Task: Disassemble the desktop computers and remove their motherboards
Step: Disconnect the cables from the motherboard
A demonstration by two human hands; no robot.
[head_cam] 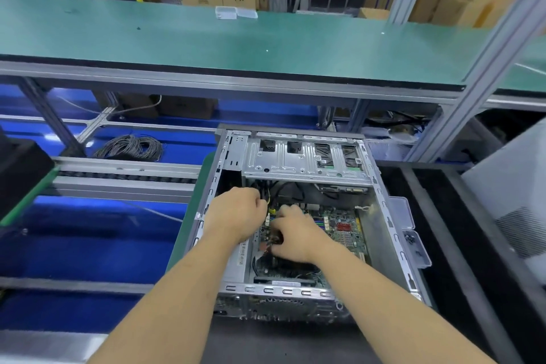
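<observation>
Centre of the desk, side panel off: one desktop computer case, lying open-side up, landmark for all entries. Inside the case, on its floor: motherboard, green, still seated, partly hidden by both hands. Toward the case's far end: drive cage, bare steel, overhanging the board's far edge. Left hand: inside the case at its left wall, fingers curled on a cable bundle with yellow leads. Right hand: over the board's left part, fingers curled down onto a connector; the exact grip is hidden. Step judged in hand: unplugging cables from the board, early in the removal. Next move likely calls for a straight pull on the plug while the board is steadied. Clearances: case walls close on both sides, sheet-metal edges near the wrists, cage limiting lift at the far end; open room only upward. Right of the case: clear plastic boxes, touching its wall.
</observation>
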